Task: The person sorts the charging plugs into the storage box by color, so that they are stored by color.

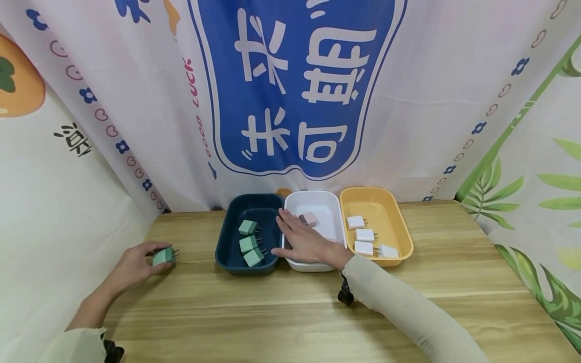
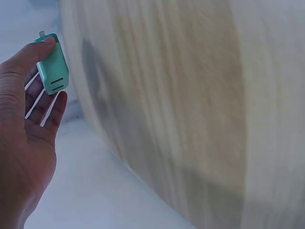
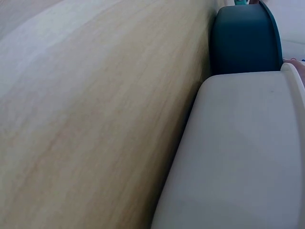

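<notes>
At the left of the table, my left hand pinches a green charger plug between thumb and fingers, its metal prongs pointing right. In the left wrist view the thumb lies on the same green charger plug. My right hand is over the white tray with its fingers extended toward the dark blue tray; whether it touches the trays is hard to tell. Part of a pink charger plug shows beyond the right fingers. The hand hides much of the white tray's inside.
Three green charger plugs lie in the dark blue tray. Several white charger plugs lie in the yellow tray at the right. The trays stand side by side on the wooden table, before a printed curtain.
</notes>
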Tool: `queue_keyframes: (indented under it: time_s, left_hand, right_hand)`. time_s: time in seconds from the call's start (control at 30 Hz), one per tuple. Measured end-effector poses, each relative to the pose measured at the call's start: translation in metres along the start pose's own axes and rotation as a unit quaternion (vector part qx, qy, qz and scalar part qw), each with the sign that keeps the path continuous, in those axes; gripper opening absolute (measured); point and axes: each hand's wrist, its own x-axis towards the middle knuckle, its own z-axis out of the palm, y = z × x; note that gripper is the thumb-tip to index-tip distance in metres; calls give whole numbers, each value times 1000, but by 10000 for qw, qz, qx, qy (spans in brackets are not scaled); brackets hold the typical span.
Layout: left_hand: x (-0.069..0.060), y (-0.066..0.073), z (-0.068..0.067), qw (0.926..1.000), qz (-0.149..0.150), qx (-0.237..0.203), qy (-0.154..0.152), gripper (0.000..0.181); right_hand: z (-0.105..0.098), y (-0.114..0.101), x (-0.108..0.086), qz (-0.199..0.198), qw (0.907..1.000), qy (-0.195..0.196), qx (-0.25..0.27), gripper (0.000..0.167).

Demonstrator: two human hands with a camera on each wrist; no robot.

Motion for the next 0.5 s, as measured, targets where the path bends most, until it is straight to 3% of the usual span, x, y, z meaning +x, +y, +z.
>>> queue_keyframes:
  time_s: [0.2,0.5]
  left_hand:
    - [9,11,0,9986,447,146,246,49]
    - [22,27,-2,9978,618,44,236,48]
  right_hand:
    - [-1,-2,0,10,10000,-26,26,96]
    - [-2,-2,-1,12,10000,-38,5,95]
